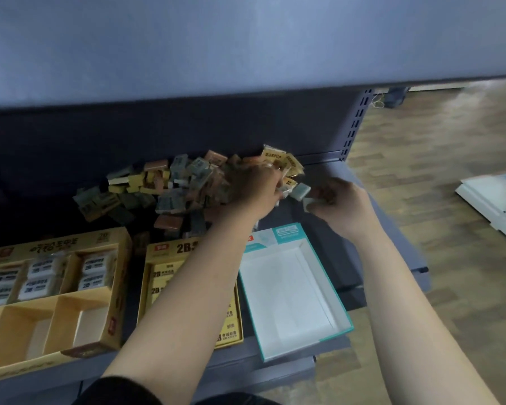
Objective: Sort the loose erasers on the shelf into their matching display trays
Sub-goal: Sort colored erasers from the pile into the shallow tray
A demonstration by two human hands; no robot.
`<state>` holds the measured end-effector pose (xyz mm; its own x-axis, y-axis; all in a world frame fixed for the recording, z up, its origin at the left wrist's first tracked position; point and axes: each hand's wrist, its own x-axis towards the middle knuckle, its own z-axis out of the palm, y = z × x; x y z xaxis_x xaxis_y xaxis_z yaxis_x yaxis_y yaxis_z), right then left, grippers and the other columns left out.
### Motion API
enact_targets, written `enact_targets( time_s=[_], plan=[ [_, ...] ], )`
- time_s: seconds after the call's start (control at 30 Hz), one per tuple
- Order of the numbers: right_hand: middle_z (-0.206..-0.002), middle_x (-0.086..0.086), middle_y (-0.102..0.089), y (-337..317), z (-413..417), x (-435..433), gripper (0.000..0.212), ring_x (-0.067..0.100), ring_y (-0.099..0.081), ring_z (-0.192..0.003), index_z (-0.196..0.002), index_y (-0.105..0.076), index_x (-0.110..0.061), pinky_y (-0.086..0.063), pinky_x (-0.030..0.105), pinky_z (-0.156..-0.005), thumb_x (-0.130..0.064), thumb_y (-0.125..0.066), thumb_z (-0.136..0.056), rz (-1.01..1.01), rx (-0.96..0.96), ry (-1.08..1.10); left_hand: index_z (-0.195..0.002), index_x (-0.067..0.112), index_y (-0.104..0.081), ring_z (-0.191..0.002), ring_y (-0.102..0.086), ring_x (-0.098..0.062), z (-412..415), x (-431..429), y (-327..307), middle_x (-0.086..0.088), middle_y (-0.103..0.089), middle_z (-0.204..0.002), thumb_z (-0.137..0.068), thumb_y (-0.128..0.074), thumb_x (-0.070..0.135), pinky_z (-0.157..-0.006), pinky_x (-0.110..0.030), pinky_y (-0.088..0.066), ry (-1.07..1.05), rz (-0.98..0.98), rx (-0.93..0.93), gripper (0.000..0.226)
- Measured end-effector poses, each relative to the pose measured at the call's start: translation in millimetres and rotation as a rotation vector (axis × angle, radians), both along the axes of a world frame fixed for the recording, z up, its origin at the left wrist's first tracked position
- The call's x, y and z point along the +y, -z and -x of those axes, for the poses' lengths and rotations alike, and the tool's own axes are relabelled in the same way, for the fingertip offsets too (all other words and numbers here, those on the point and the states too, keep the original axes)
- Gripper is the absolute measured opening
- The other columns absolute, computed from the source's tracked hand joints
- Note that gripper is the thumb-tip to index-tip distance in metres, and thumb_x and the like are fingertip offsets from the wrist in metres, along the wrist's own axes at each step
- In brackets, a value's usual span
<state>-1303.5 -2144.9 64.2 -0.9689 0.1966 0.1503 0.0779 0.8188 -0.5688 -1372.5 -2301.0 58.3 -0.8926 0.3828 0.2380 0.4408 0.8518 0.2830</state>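
Both forearms are stretched fwd over the shelf [346, 254] toward its back. L hand [253, 188] is laid palm-down on the right end of the loose eraser pile [170, 188], fingers curled in among yellow-wrapped erasers [281, 162]; whether any is gripped can't be told (blur). R hand [343, 206], just right of the pile, is curled round a white eraser [309, 203]. A grey-green eraser [300, 190] is seen betw. the hands. At the shelf front are set a yellow compartment tray [70, 301], a yellow 2B tray [164, 249] under the L forearm, and a white-teal tray [327, 276].
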Motion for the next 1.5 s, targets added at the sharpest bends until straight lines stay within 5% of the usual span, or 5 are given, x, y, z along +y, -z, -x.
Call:
enact_targets(
  time_s=[0.47,0.7,0.87,1.17,1.5],
  plan=[
    [-0.081,-0.006,-0.059,-3.2,-12.0,-0.2,0.014,0.015,-0.053,-0.075,-0.089,-0.063,-0.02,-0.033,0.015,-0.053,-0.016,-0.073,-0.079,0.105,0.005,0.024,-0.087,0.017,-0.067,-0.093,-0.052,-0.023,-11.0,0.1,-8.8,-0.002,-0.06,-0.086,-0.092,-0.062,0.034,-0.111,-0.046,-0.027,-0.063,0.101,-0.025,0.019],
    [-0.083,-0.001,-0.071,-9.6,-17.4,-13.4,0.03,0.018,-0.069,-0.07,-0.1,-0.063,-0.026,-0.053,0.029,-0.068,-0.006,-0.071,-0.079,0.291,-0.019,-0.065,-0.095,0.016,-0.066,-0.084,-0.057,-0.017,-28.6,-30.2,-22.9,-0.002,-0.061,-0.094,-0.097,-0.054,0.031,-0.067,-0.029,-0.043,-0.062,-0.021,-0.124,0.019],
    [-0.09,-0.001,-0.071,-18.9,-19.4,-42.2,0.043,0.019,-0.068,-0.076,-0.087,-0.064,-0.043,-0.055,0.04,-0.078,-0.008,-0.077,-0.066,0.384,-0.039,-0.19,-0.116,0.023,-0.061,-0.087,-0.058,-0.012,-58.2,-70.6,-35.4,0.01,-0.055,-0.096,-0.097,-0.056,0.023,-0.072,-0.03,-0.049,-0.109,-0.151,-0.163,0.02],
    [-0.102,0.012,-0.074,-35.0,-29.5,-108.2,0.03,0.025,-0.074,-0.086,-0.109,-0.066,-0.015,-0.06,0.039,-0.081,0.0,-0.071,-0.084,0.69,-0.276,-0.417,-0.119,0.024,-0.045,-0.084,-0.057,-0.014,-102.6,-166.6,-47.0,0.005,-0.061,-0.106,-0.098,-0.053,0.023,-0.057,-0.022,-0.04,-0.17,-0.236,-0.113,0.023],
    [-0.075,0.004,-0.071,-50.0,-43.2,-226.8,0.028,0.016,-0.064,-0.064,-0.108,-0.062,-0.007,-0.046,0.02,-0.053,0.003,-0.069,-0.083,0.839,-0.253,-0.54,-0.11,0.023,-0.053,-0.079,-0.06,-0.013,-129.3,-294.4,-52.8,0.014,-0.059,-0.089,-0.096,-0.055,0.02,-0.066,-0.032,-0.048,-0.297,-0.344,-0.027,0.015]
  ],
)
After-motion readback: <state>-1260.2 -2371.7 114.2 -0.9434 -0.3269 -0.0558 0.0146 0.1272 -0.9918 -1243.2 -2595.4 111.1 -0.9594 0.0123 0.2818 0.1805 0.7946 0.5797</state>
